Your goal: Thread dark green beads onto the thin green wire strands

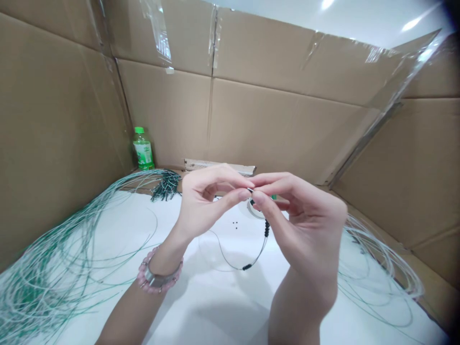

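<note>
Above the white table, my left hand (212, 194) and my right hand (294, 213) meet, fingertips almost touching. Both are closed in a pinch on a small dark piece (250, 190), mostly hidden, which seems to be part of a cord bracelet. Below my right fingers hangs the bracelet's row of black beads (266, 228). Its thin cord (224, 258) loops down over the table and back up toward my left hand, with a black knotted section (247, 267) at the lowest point. A few tiny black beads (235, 224) lie on the table between my wrists.
Green and white cords (61, 254) spread along the left, ending in a dark bundle (167, 184). More pale cords (388, 258) lie at the right. A green-capped bottle (143, 152) stands at the back left. Behind my right fingers is a white roll (256, 211). Cardboard walls (287, 124) surround the table.
</note>
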Motion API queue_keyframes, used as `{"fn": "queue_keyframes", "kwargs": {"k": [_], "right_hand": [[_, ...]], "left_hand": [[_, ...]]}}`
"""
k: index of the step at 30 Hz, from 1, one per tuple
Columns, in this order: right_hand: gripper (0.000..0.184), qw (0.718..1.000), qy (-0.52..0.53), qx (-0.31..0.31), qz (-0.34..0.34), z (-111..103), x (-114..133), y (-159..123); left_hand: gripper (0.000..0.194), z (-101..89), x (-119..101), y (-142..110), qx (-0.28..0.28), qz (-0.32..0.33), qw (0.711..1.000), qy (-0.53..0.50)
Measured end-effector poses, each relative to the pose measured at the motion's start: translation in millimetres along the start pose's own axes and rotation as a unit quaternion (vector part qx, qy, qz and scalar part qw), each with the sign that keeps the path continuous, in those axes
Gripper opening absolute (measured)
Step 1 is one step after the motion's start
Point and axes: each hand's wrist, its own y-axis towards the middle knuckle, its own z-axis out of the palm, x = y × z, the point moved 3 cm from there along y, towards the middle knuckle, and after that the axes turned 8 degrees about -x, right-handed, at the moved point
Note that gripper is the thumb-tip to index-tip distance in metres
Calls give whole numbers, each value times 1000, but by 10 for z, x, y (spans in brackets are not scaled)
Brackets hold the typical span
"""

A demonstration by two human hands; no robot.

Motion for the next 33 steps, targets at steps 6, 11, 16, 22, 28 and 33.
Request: {"fn": "queue_keyframes", "kwargs": {"k": [6, 11, 16, 22, 28, 33], "right_hand": [[12, 999, 35, -27, 4, 45, 24, -14], [13, 999, 33, -24, 2, 73, 42, 7], [10, 999, 41, -14, 8, 75, 21, 1], [10, 998, 47, -23, 15, 84, 9, 7], [9, 998, 43, -42, 17, 80, -2, 8], [11, 998, 21, -66, 5, 28, -7, -4]], "left_hand": [[9, 48, 21, -45, -50, -11, 997, -59], [6, 66, 20, -58, -61, -21, 995, -72], [4, 52, 48, -47, -65, -24, 996, -65], [6, 55, 80, -49, -54, -24, 994, -97], [9, 53, 67, -38, -54, -58, 994, -69], [6, 41, 30, -26, -70, -70, 994, -47]]}}
